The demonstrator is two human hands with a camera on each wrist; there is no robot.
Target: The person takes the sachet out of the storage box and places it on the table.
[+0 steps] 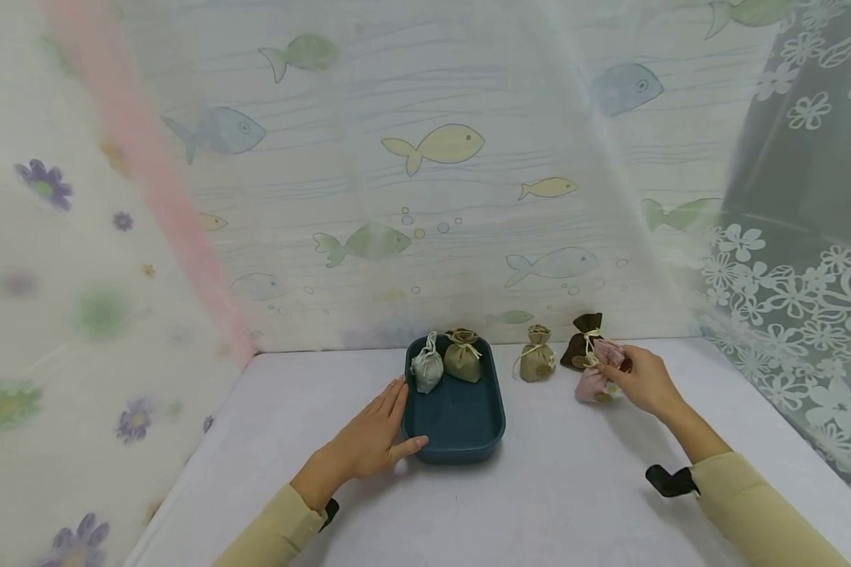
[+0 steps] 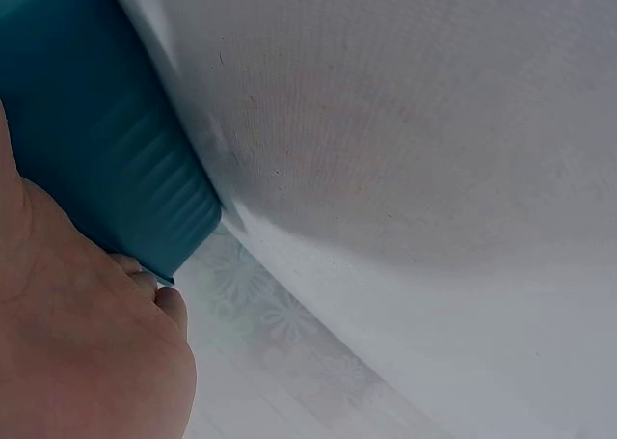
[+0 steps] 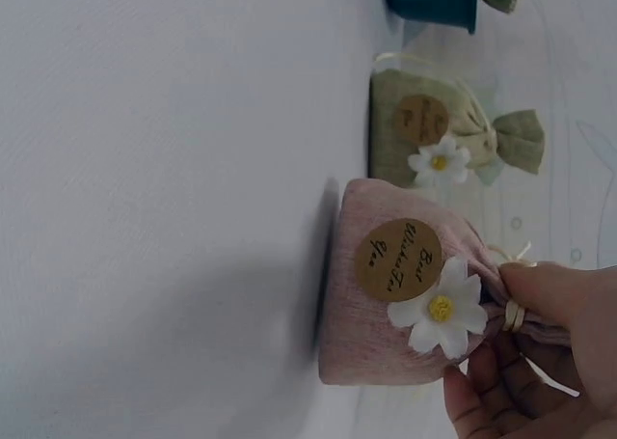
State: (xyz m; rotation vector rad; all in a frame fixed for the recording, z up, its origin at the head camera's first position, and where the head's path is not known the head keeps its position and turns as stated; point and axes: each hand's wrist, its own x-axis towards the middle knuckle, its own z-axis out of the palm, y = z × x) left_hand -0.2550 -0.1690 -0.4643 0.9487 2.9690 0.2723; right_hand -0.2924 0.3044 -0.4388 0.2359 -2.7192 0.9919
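Right hand: fingers pinching the neck of the pink pouch, at right over the worktop, just near of the dark brown pouch; base contact unclear. Left hand: fingers extended, touching the left side of the blue tray. Grey pouch and olive pouch at tray's far end; tan pouch just right of it.

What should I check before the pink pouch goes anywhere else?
1. Right hand has a grip: ok, it pinches the pink pouch by the neck.
2. Pouch tied: ok, a cord circles its neck.
3. Pouch off the table: cannot tell.
4. Pouch apart from the brown pouch: cannot tell, they overlap in the head view.
5. Left hand at the tray: ok, it touches the left side.
6. Room in the tray: ok, its near part is bare.
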